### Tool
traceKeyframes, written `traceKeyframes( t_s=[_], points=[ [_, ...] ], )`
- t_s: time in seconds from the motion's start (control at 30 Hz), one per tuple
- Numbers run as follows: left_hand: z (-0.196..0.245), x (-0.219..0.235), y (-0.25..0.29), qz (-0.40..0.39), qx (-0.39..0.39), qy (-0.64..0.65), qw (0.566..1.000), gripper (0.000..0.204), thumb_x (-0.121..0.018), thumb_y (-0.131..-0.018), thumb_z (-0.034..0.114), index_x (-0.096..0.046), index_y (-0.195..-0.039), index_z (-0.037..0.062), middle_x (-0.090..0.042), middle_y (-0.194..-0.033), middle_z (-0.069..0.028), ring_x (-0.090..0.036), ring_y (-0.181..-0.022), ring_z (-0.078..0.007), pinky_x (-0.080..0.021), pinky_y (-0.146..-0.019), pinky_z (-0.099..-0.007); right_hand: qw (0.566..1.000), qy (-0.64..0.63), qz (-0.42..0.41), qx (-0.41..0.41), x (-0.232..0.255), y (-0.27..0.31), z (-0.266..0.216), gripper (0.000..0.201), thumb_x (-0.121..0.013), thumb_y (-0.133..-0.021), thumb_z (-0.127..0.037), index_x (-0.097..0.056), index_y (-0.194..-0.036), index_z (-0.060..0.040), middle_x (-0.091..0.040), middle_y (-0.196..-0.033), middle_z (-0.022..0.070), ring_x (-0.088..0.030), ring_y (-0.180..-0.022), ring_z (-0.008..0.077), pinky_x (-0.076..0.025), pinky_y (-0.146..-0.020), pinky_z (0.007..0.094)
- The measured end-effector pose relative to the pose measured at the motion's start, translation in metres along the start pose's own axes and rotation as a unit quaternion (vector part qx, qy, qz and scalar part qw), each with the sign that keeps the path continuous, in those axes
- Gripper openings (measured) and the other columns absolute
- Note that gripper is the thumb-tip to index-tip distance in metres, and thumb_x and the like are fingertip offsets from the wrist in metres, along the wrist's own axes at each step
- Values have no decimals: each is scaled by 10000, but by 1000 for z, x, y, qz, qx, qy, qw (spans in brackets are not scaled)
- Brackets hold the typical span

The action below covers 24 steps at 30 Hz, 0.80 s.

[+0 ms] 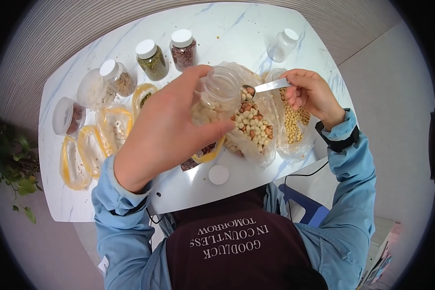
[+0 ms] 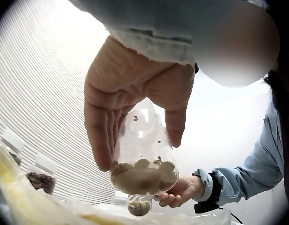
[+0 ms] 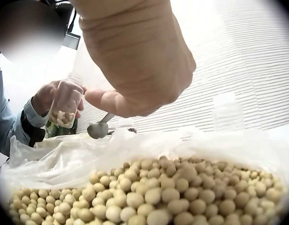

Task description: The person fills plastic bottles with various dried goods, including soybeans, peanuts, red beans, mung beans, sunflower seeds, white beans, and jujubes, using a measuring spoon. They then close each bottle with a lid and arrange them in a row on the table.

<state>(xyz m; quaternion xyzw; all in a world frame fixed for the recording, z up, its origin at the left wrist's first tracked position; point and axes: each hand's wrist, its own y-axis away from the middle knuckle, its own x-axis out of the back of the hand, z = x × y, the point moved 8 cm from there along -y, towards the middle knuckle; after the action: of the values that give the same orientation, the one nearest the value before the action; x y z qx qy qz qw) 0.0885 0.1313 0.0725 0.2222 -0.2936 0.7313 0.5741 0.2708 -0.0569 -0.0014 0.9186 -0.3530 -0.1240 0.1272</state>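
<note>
My left hand (image 1: 166,125) grips an uncapped clear plastic jar (image 1: 222,86) round its side, tilted with its mouth away from me. Pale round nuts (image 2: 142,178) cover the bottom of the jar in the left wrist view. In my right hand (image 1: 311,94) is a metal spoon (image 1: 271,86), pinched by its handle. The bowl of the spoon carries several pale and reddish nuts (image 1: 248,91) and is close to the jar's mouth. Below both lies an open plastic bag of mixed pale and reddish-brown nuts (image 1: 256,126). Yellow soybeans (image 3: 158,197) fill another bag beneath my right wrist.
White-capped jars of green beans (image 1: 152,63) and reddish beans (image 1: 183,50) stand at the back. A capped clear jar (image 1: 282,46) is at the back right. Yellow-edged bags (image 1: 75,164) and more jars crowd the left. A white lid (image 1: 218,174) lies near the front edge.
</note>
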Motion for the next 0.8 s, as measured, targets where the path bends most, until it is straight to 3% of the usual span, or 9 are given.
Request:
traceKeyframes(
  t_s=[0.23, 0.47, 0.57, 0.67, 0.73, 0.77, 0.8],
  points=[
    [5, -8, 1, 0, -47, -8, 999, 683, -800, -695, 220, -472, -1261, 23, -650, -973, -129, -630, -821, -215, -498, -723, -311, 987, 65, 17, 144, -3, 25, -60, 247, -456, -954, -117, -600, -1044, 63, -656, -682, 86, -630, -534, 115, -552, -488, 202],
    [2, -13, 0, -27, -23, 1, 999, 721, -812, -689, 268, -465, -1267, 13, -645, -930, -117, -612, -746, -197, -487, -655, -298, 978, 80, -12, 192, -40, 48, -92, 252, -468, -959, -144, -606, -1047, 48, -660, -677, 82, -626, -523, 109, -542, -492, 202],
    [3, -14, 0, -19, -34, -2, 999, 745, -818, -688, 288, -456, -1270, -3, -641, -916, -120, -618, -746, -198, -493, -655, -300, 967, 135, 26, 215, -53, 58, -95, 248, -476, -961, -144, -616, -1057, 37, -655, -674, 73, -623, -537, 103, -529, -497, 208],
    [5, -14, 1, -10, -42, 15, 999, 764, -824, -688, 304, -448, -1272, -16, -638, -913, -128, -622, -749, -202, -500, -657, -305, 933, 210, 43, 290, -66, 73, -97, 231, -501, -957, -128, -621, -1069, 34, -654, -685, 66, -619, -563, 100, -511, -507, 209],
    [5, -14, 1, -6, -40, 23, 999, 773, -827, -688, 312, -445, -1272, -22, -636, -911, -131, -624, -754, -205, -506, -660, -308, 887, 280, 54, 364, -79, 88, -97, 213, -518, -945, -99, -625, -1059, 46, -654, -698, 74, -618, -578, 102, -506, -514, 213],
    [6, -14, 1, -1, -46, 21, 999, 770, -828, -687, 311, -447, -1267, -21, -637, -914, -133, -627, -754, -207, -508, -661, -307, 860, 313, 59, 398, -84, 96, -97, 205, -526, -940, -85, -627, -1054, 51, -654, -704, 78, -617, -586, 103, -503, -517, 215],
    [6, -14, 1, 3, -52, 18, 998, 767, -830, -686, 309, -448, -1263, -21, -639, -917, -134, -629, -754, -209, -510, -663, -305, 786, 422, 63, 448, -96, 109, -102, 174, -564, -876, -1, -644, -1023, 45, -653, -715, 104, -621, -583, 141, -489, -512, 228]
  ],
)
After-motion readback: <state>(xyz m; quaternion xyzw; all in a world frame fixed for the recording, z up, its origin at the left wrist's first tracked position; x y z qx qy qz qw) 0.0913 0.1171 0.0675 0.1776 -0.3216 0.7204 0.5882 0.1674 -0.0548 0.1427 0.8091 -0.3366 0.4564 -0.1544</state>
